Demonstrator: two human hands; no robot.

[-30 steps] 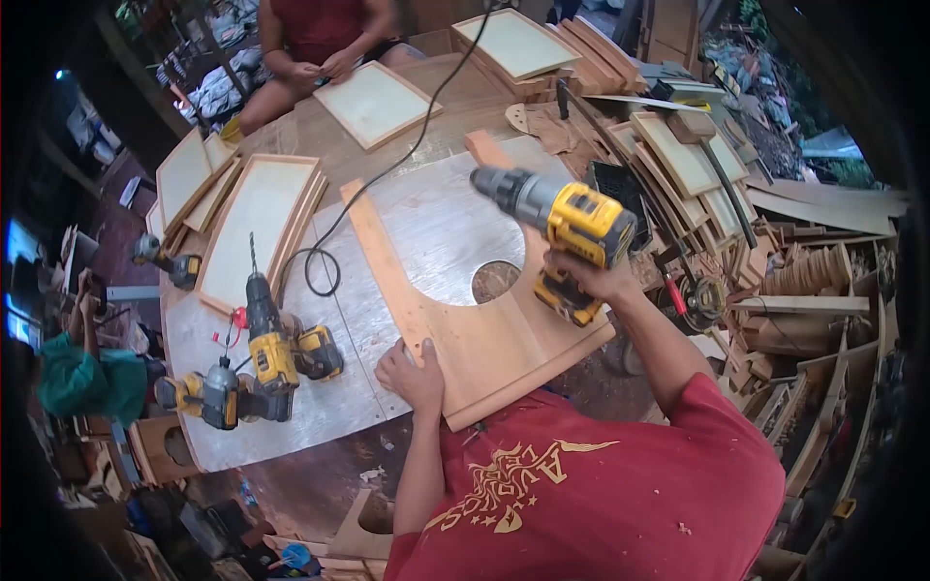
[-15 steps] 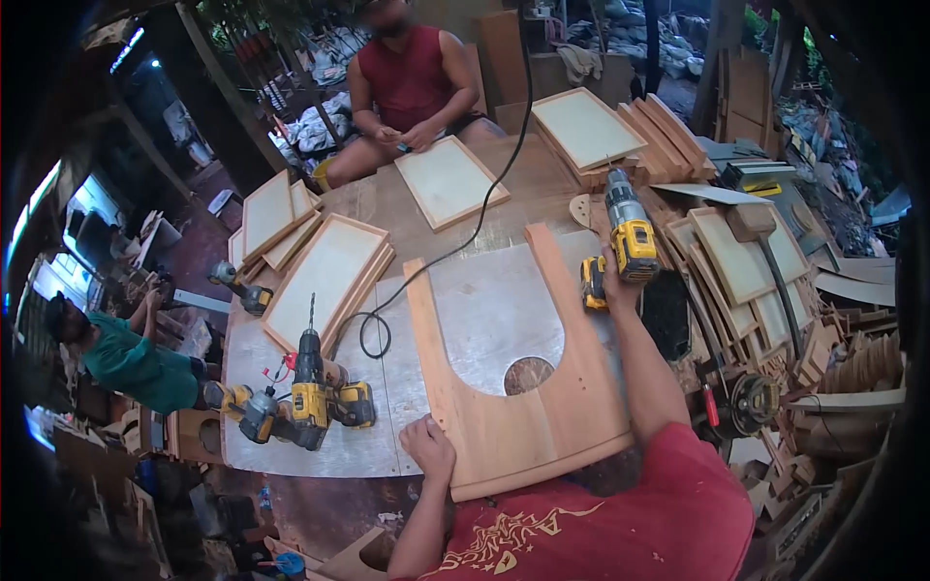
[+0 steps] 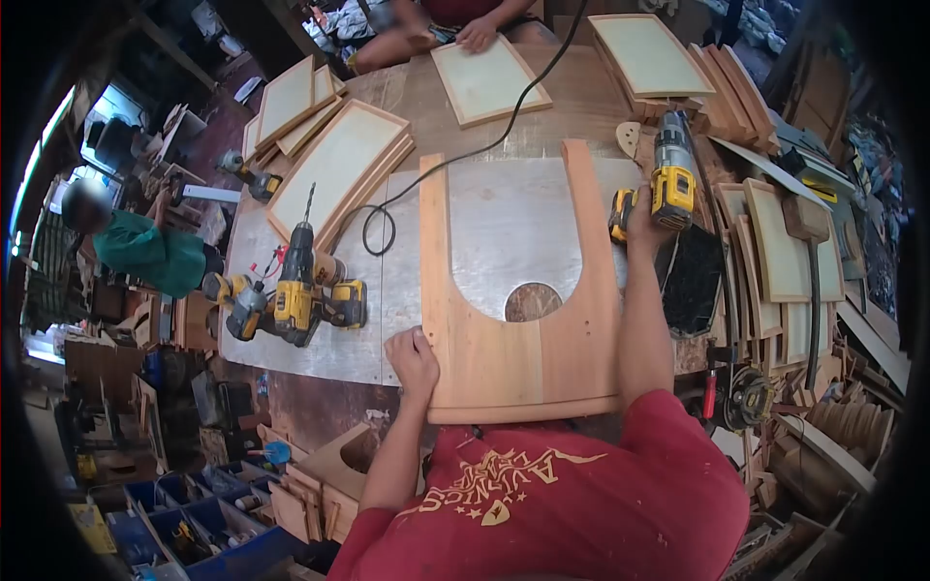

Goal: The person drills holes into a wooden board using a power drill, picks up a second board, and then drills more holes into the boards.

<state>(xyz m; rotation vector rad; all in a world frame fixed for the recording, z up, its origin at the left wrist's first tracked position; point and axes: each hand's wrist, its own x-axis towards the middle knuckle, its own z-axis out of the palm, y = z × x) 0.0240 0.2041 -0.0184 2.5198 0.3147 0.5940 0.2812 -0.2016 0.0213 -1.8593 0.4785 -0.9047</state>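
Swung off the panel since a second ago: yellow-and-black cordless drill with a grey chuck (image 3: 675,184), was over the cutout, now right of it, upper right of frame. Panel, tilted then, now sits square in view.

Right hand (image 3: 647,225) is wrapped round the drill's handle, chuck pointing to top of frame, battery to the left. Held out beside the panel's right arm, probably to keep the wood free of the tool; can't tell if the drill rests on anything.

Left hand (image 3: 415,363) is curled at the panel's lower left edge, thumb against the wood. Looks like bracing; can't tell if it really pinches.

U-shaped light-brown wooden panel (image 3: 518,363) lies centre frame, between the hands: left hand touching its left side, right hand apart from it, up past its right arm. Open end faces top of frame, closed edge by the red shirt (image 3: 572,484), likely so the torso backs it and both sides stay in reach.

Yellow-and-black drill with a long dark bit (image 3: 295,302) is on the grey sheet-topped desk (image 3: 509,223), left of frame, presumably parked within left-hand reach. Pale boards in brown wooden frames (image 3: 339,165) are stacked upper left, likely piled to save working room.
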